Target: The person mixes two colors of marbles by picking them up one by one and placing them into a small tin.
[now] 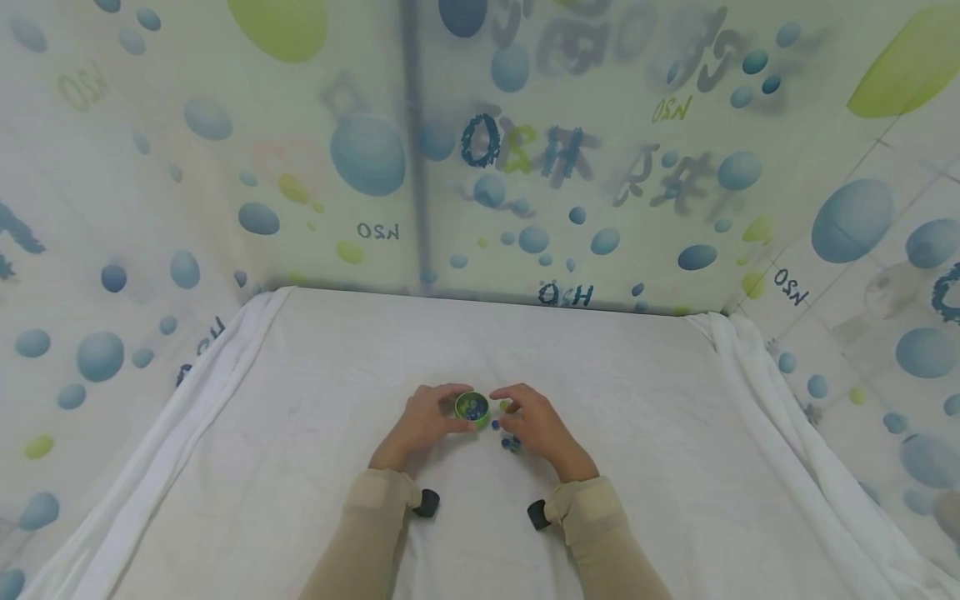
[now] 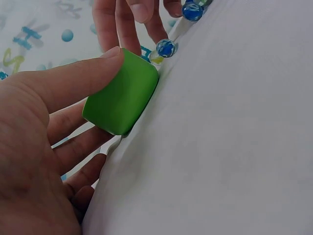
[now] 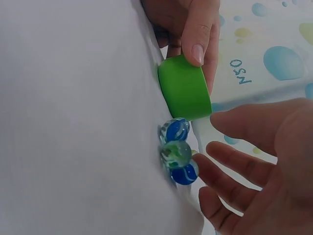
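My left hand [image 1: 425, 419] grips a small green cup [image 2: 122, 93] standing upright on the white cloth, thumb on the near side and fingers round the far side. Blue and greenish glass marbles [image 1: 472, 408] lie inside the cup. On its right, my right hand [image 1: 531, 423] hovers with loosely bent fingers and thumb apart, nothing visible between them. Its thumb tip comes close to the cup's rim in the right wrist view. Several loose marbles [image 3: 176, 154], blue swirled and clear green, lie on the cloth between the cup and the right hand.
A white cloth [image 1: 600, 358] covers the table, with bunched folds [image 1: 217, 392] along its left and right edges. Curtains [image 1: 480, 208] printed with blue and green bubbles hang behind and on both sides. Dark wrist cameras sit at both cuffs.
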`<state>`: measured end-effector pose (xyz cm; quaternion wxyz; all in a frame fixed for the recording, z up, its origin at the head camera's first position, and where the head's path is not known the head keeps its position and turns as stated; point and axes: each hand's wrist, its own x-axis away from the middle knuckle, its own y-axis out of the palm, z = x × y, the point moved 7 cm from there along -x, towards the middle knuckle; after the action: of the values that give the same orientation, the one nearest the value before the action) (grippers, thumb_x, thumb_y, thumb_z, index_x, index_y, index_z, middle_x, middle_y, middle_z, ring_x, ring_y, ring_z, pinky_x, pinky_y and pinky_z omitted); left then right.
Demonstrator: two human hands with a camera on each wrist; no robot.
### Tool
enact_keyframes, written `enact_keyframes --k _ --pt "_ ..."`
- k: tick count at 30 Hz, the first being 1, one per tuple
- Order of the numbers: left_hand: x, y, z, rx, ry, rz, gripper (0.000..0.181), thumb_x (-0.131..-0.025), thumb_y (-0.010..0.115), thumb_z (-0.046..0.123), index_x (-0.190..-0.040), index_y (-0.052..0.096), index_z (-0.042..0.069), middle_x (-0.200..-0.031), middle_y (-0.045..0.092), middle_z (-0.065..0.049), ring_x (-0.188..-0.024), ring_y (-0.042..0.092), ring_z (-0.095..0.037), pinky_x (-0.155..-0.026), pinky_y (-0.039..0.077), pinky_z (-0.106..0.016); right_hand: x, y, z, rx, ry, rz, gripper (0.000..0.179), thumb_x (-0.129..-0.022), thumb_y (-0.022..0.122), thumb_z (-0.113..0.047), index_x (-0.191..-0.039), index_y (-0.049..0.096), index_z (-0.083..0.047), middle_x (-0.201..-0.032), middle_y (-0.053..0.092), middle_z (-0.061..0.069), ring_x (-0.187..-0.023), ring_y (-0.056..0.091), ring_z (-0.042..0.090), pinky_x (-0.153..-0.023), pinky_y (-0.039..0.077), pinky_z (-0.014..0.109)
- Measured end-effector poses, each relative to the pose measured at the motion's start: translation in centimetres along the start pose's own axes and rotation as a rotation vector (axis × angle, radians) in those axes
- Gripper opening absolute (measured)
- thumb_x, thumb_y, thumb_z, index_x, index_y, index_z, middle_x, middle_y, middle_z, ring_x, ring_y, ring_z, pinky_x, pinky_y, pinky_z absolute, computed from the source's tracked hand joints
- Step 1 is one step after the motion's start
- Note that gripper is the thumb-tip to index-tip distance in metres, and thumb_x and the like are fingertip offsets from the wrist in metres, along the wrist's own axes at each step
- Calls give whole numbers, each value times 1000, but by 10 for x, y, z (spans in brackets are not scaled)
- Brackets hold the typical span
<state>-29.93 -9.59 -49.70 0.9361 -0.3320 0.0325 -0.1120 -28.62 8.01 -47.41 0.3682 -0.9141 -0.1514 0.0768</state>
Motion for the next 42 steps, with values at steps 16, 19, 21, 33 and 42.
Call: enact_keyframes --k 16,19,21,33,42 --pt "-1 0 1 1 13 -8 57 -73 85 33 -126 65 23 -136 56 -5 -128 39 -34 -108 20 -60 -1 7 6 5 27 -47 46 -88 68 -4 -132 58 -14 -127 58 6 -106 58 22 -94 45 45" --pt "0 -1 2 3 13 -9 58 -73 85 33 -126 65 23 -137 56 -5 -128 39 -35 -108 20 -61 -1 8 8 13 41 -59 48 -88 69 -6 -134 56 -15 -127 58 6 -108 58 22 -95 45 45" --pt "0 0 1 5 12 -9 58 -73 85 33 -126 65 23 -137 56 -6 -128 39 -34 -107 20 -61 -2 9 8 17 47 -67 49 -88 69 -6 -135 56 -15 -127 59 6 -109 57 22 -96 45 45" --pt "0 0 0 9 -9 -10 59 -73 85 35 -127 65 25 -137 55 -6 -129 38 -34 -106 24 -61 -1 8 5 24 24 -73 49 -87 71 -6 -133 57 -13 -120 60 6 -108 57 23 -94 46 45" --pt "1 -1 1 5 1 -10 58 -72 85 34 -126 65 24 -137 56 -6 -130 38 -36 -107 22 -61 0 4 3 -4 -10 -12 47 -85 70 1 -129 59 -10 -124 59 7 -104 58 21 -91 47 42"
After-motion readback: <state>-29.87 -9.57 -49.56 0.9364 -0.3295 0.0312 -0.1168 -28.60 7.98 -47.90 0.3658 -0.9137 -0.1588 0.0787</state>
